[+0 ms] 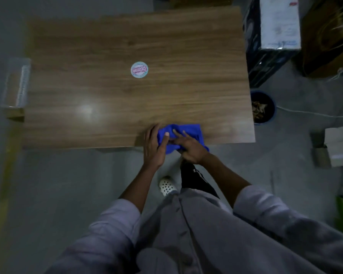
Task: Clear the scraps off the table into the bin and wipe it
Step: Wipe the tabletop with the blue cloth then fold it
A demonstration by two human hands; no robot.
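Observation:
A blue cloth (188, 131) lies bunched at the near edge of the wooden table (107, 46), hanging slightly over it. My left hand (153, 147) grips the cloth's left side, thumb on top. My right hand (188, 145) rests on the cloth with fingers spread flat across it. A dark round bin (262, 107) with brownish scraps inside stands on the floor just off the table's right edge. A round sticker (139, 69) with pink print sits on the tabletop near its middle.
A clear container with a spiral notebook (16, 84) sits off the table's left edge. Boxes (277, 22) stand at the far right, small cardboard boxes (335, 147) and a white cable (309, 112) lie on the floor to the right.

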